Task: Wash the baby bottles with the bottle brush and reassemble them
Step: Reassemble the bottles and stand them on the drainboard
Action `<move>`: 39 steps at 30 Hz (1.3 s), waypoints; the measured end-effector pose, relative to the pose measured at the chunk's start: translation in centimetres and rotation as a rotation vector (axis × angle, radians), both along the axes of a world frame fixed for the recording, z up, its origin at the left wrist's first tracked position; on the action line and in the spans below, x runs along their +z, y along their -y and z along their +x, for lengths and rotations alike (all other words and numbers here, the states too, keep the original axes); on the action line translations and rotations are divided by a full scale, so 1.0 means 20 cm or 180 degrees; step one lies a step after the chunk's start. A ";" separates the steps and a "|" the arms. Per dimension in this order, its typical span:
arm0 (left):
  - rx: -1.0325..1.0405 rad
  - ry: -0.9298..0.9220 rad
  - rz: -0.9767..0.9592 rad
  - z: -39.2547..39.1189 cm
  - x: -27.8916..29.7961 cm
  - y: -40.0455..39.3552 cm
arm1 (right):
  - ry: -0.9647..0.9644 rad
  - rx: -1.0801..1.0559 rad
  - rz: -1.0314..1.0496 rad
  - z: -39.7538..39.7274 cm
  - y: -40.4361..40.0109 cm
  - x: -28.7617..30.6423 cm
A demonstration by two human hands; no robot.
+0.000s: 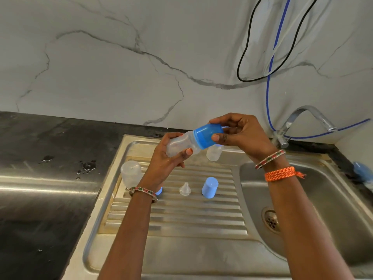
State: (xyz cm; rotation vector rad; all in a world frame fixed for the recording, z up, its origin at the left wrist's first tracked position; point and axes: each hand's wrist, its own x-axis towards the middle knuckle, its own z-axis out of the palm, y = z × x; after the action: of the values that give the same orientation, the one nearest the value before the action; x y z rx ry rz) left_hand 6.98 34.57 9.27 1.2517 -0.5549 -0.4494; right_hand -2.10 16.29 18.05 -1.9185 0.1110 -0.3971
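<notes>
My left hand (167, 158) grips the body of a clear baby bottle (180, 145), held tilted above the steel drainboard (181, 211). My right hand (240, 134) holds the blue cap (206, 136) that sits on that bottle's top. On the drainboard stand a second clear bottle (131, 173) upside down at the left, a third clear bottle (215, 153) behind the held one, a loose clear teat (185, 189) and a separate blue cap (210, 187). A blue ring (159, 191) peeks out beside my left wrist.
The sink basin (323, 209) with its drain (271, 219) lies to the right, under a chrome tap (302, 122). Blue and black hoses (270, 63) hang on the marble wall. A blue object (361, 170) lies at the counter's right edge. Dark counter (50, 150) with water drops is at left.
</notes>
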 end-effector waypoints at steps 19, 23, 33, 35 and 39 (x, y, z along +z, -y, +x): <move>0.0626 0.0376 -0.0648 -0.15 -0.02 0.08 | -0.0221 -0.0224 -0.0210 -0.04 -0.06 0.08; 0.0235 -0.0607 -0.0732 -0.12 -0.10 0.10 | -0.0241 -0.0130 0.0083 0.08 -0.10 -0.08; 0.0851 0.0325 0.0776 0.21 -0.02 -0.17 | -0.0477 -0.0851 -0.0226 0.45 -0.05 -0.51; 0.0900 0.0289 0.0751 0.27 -0.02 -0.22 | -0.0661 -0.0794 -0.0425 0.53 -0.05 -0.59; 0.0849 0.0366 0.0910 0.31 -0.07 -0.24 | -0.0749 -0.0681 -0.0617 0.67 -0.07 -0.70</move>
State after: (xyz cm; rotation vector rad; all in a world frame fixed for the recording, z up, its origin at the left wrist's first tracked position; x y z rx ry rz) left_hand 13.21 39.46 7.84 1.6094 -0.4212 -0.2376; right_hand 11.33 17.63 4.08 -2.1484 0.4496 -0.3320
